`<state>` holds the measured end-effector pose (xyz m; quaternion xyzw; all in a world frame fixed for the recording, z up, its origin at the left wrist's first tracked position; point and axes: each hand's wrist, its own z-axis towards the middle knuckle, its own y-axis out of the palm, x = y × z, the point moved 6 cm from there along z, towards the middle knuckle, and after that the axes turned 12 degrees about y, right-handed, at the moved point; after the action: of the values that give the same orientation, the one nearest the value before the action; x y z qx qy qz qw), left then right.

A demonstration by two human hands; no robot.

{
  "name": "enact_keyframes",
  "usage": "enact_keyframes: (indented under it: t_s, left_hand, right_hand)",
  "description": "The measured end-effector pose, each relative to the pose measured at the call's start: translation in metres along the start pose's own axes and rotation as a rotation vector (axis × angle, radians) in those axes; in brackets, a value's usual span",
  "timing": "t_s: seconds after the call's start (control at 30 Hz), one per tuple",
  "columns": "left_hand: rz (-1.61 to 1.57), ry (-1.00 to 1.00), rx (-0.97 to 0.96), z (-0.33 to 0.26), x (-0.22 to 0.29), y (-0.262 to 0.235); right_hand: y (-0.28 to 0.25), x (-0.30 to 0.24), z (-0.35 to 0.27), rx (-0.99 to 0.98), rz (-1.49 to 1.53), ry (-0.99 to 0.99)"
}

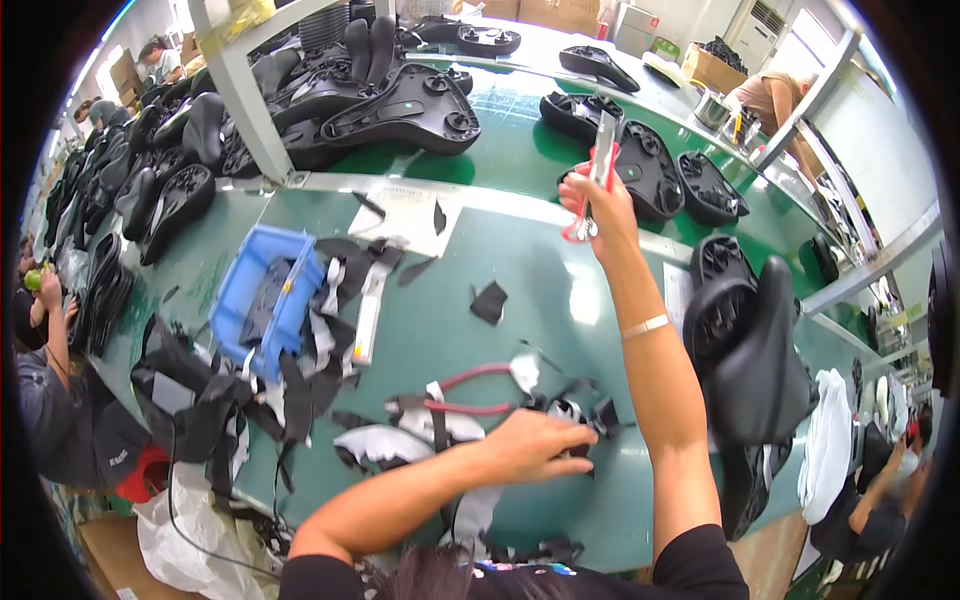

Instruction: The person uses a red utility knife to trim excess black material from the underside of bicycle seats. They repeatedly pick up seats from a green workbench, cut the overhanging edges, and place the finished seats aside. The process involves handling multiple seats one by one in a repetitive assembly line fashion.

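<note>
My right hand point(605, 205) is raised over the far edge of the workbench, its fingers closed around a red-and-silver utility knife point(603, 150) that points up and away. Low over the near part of the bench, my left hand point(535, 445) has its fingers stretched out and apart, beside a small heap of black and white scraps point(570, 408). What lies under its palm is hidden. Just beyond it lie pincers with red handles point(465, 408). White and black cut strips point(385, 443) are left of that hand.
A blue plastic bin point(228, 300) holds dark scraps, with more strips point(200, 400) around it. Black bicycle saddles point(765, 360) stack at right; others point(410, 110) cover the far bench. Metal frame posts point(245, 90) rise at the back. Other people point(75, 400) work nearby.
</note>
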<state>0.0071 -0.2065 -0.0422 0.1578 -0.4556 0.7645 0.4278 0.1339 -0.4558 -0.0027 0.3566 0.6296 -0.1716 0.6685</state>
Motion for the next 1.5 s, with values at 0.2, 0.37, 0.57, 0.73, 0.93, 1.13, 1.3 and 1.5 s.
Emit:
enact_keyframes:
  t_s: [0.2, 0.37, 0.57, 0.73, 0.93, 1.13, 1.3, 1.5]
  left_hand:
    - [-0.120, -0.070, 0.187, -0.009, -0.015, -0.004]
    - [-0.144, -0.102, 0.187, -0.008, -0.013, -0.008]
    - [-0.058, -0.074, 0.250, -0.009, -0.017, -0.015]
    - [0.128, -0.117, 0.424, -0.015, -0.029, -0.031]
    - [-1.128, -0.496, 1.082, -0.044, -0.051, -0.085]
    - [-1.011, -0.781, 0.408, -0.066, 0.004, -0.050]
    - [-0.780, -0.856, 0.553, -0.098, 0.022, -0.083]
    - [-0.535, -0.855, 0.435, -0.070, 0.026, -0.099]
  right_hand:
    - [-0.018, 0.033, 0.189, 0.366, 0.082, 0.015]
    - [-0.044, 0.052, 0.242, 0.456, 0.117, 0.046]
    - [-0.011, 0.022, 0.161, 0.270, 0.078, 0.019]
    - [-0.003, -0.023, -0.022, 0.089, -0.058, 0.241]
    - [-0.031, -0.058, -0.196, -0.329, -0.758, 0.169]
    - [0.009, -0.016, -0.272, -0.472, -0.907, -0.033]
    - [-0.029, -0.024, -0.308, -0.125, -0.847, 0.055]
    - [-0.003, -0.032, -0.338, -0.490, -1.407, -0.685]
